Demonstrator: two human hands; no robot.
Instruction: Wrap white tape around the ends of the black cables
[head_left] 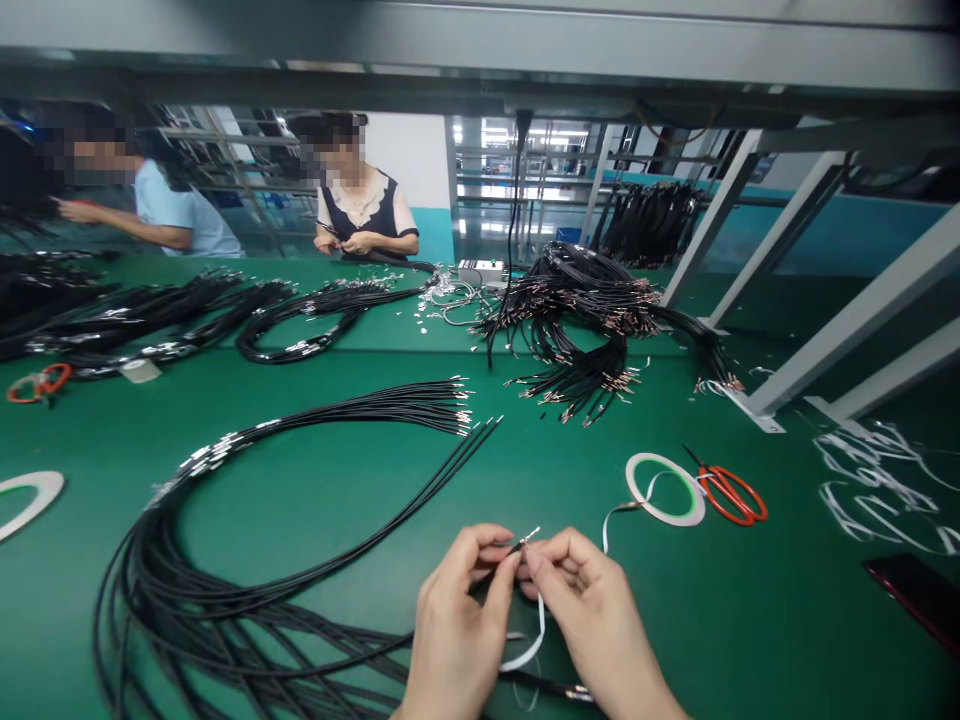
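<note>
Near the front edge of the view, my left hand (461, 615) is closed on a thin black cable (516, 548), whose stripped end points up and to the right. My right hand (589, 610) meets it there, thumb and fingertips pinched at the cable's end. A narrow white tape strip (538, 640) hangs below the fingers; its upper end is hidden between them. To the left, a looped bundle of black cables (300, 415) lies on the green table (315, 510), with bare ends fanned toward the middle. Another cable end (577, 692) lies below my right wrist.
A white tape roll (637, 478) and orange-handled scissors (731, 497) lie to the right. White tape scraps (870, 480) and a dark phone-like object (915, 600) are farther right. A large cable pile (577, 285) sits behind, beside metal struts (862, 310). Two people (367, 210) work across the table.
</note>
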